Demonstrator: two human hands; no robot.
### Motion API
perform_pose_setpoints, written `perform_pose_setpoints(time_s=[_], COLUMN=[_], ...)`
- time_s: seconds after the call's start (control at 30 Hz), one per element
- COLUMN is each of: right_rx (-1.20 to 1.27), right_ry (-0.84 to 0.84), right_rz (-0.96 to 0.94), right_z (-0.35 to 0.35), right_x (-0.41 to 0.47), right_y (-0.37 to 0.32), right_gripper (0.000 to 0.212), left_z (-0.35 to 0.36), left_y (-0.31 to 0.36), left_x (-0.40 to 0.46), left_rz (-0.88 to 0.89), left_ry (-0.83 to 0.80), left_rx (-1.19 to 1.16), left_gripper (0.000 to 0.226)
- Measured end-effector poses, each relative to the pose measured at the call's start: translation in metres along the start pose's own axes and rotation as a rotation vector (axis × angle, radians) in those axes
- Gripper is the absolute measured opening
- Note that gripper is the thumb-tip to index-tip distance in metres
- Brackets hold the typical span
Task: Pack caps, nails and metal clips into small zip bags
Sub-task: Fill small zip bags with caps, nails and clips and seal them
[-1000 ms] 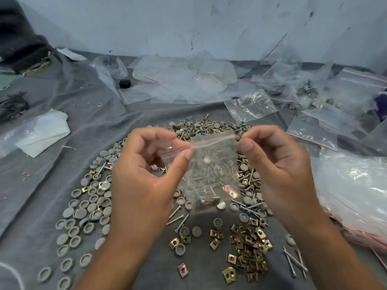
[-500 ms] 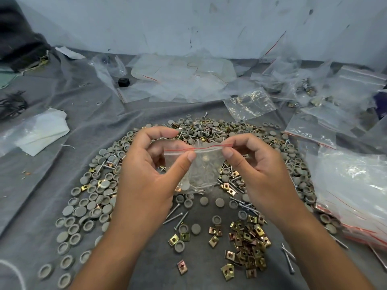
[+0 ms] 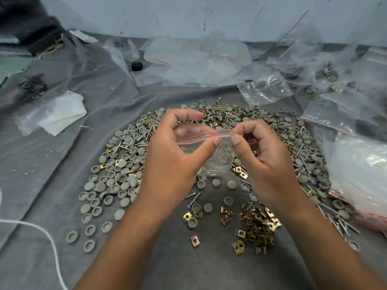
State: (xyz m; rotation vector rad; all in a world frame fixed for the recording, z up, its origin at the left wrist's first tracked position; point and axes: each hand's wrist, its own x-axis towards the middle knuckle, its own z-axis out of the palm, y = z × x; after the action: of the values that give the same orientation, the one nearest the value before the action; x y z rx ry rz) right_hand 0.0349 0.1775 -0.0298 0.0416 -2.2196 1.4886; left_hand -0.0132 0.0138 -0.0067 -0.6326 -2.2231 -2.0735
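Observation:
I hold a small clear zip bag (image 3: 217, 162) with a red strip along its top above the pile. My left hand (image 3: 178, 155) pinches the top edge between thumb and fingers. My right hand (image 3: 261, 160) pinches the same edge close beside it, thumb tips nearly touching. Nails and a few small parts show through the bag. Grey round caps (image 3: 117, 181) spread over the grey cloth to the left and behind. Brass-coloured metal clips (image 3: 257, 222) lie heaped at front right. Loose nails (image 3: 335, 218) lie along the right side.
Packed zip bags (image 3: 362, 164) pile up at the right edge. Empty clear bags (image 3: 199, 59) lie at the back by the wall, with a black cap (image 3: 137, 65). A white cord (image 3: 41, 233) curves at the front left. Folded plastic (image 3: 56, 114) sits at left.
Both hands have lowered the bag toward the pile. My right hand has slid left along the bag's top edge, ending close to my left thumb.

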Motion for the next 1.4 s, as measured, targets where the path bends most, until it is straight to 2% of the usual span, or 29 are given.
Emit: perform_pose_setpoints(time_s=[0.2,0.53,0.7,0.83,1.17,1.4], right_rx=[-0.031,0.060,0.234,0.284,0.280,0.366], right_ry=[-0.039,-0.038,0.001,-0.002,-0.005,-0.031], right_rz=[-0.001,-0.023,0.024,0.028,0.075,0.075], right_z=[0.002,0.003,-0.001,-0.006,-0.003,-0.005], right_x=[-0.001,-0.001,0.002,0.002,0.002,-0.002], right_y=[-0.001,-0.001,-0.001,-0.002,-0.003,-0.010], right_gripper=[0.013,0.010,0.009,0.010,0.010,0.008], left_z=[0.001,0.001,-0.004,-0.007,-0.003,-0.001], left_y=[0.000,0.002,0.000,0.000,-0.002,-0.001], left_x=[0.001,0.002,0.003,0.005,0.003,0.001], left_rz=[-0.013,-0.011,0.011,0.018,0.033,0.050], left_ry=[-0.017,-0.059,0.037,0.074,0.001,-0.032], left_rx=[-0.007,-0.125,-0.159,-0.148,-0.133,-0.115], left_gripper=[0.039,0.041,0.038,0.035,0.032,0.042])
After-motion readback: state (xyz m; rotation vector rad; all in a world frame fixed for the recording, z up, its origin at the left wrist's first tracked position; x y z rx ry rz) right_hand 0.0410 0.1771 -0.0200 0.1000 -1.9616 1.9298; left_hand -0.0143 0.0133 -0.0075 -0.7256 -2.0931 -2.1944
